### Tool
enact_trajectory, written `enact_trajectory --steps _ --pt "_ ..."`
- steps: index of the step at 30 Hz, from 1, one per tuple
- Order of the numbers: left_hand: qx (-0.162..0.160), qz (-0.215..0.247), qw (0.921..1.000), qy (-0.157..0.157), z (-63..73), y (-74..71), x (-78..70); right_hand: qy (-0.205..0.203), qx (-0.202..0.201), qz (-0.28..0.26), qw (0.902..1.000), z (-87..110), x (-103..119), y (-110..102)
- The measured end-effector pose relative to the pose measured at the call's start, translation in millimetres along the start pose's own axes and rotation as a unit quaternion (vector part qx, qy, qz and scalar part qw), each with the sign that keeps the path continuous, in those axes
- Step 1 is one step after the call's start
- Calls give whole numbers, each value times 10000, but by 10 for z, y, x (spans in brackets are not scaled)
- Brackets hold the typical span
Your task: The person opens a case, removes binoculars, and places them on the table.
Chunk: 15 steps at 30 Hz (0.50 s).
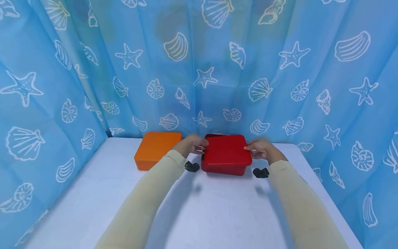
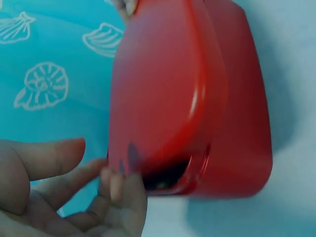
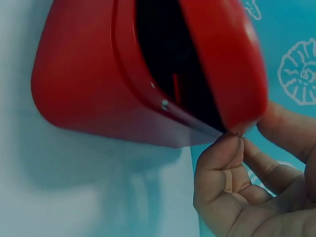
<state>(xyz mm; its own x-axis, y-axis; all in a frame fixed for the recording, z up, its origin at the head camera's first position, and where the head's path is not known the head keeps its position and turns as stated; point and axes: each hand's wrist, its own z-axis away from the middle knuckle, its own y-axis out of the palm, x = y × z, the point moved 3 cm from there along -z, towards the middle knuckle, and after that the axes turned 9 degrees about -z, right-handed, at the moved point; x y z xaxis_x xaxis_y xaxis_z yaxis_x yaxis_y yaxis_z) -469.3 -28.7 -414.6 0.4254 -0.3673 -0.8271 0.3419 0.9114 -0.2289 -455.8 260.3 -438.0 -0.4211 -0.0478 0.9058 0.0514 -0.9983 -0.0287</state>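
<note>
A red box point(image 1: 225, 170) stands on the table with its red lid point(image 1: 228, 149) askew on top. Its dark inside shows at the back left in the head view, and a wide gap lies under the lid's edge in the right wrist view. My right hand point(image 1: 262, 149) pinches the lid's right side between thumb point(image 3: 289, 129) and curled forefinger. At the other side, my left hand point(image 1: 193, 144) is against the lid's edge; its fingers point(image 2: 129, 197) are loosely bent there, and the thumb stands apart in the left wrist view.
An orange box point(image 1: 158, 148), closed, stands left of the red one, close to my left forearm. Both boxes are near the back edge of the white table point(image 1: 217, 214). A blue curtain point(image 1: 199, 103) with white shells hangs right behind them and along both sides.
</note>
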Motion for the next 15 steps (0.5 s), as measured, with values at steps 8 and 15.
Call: enact_trajectory --steps 8,15 --pt "-467 -704 9964 25 35 -16 114 104 110 -59 9999 -11 -182 -1" --pt "-174 -503 9986 14 48 -19 185 42 117 -54 9999 45 -256 -3"
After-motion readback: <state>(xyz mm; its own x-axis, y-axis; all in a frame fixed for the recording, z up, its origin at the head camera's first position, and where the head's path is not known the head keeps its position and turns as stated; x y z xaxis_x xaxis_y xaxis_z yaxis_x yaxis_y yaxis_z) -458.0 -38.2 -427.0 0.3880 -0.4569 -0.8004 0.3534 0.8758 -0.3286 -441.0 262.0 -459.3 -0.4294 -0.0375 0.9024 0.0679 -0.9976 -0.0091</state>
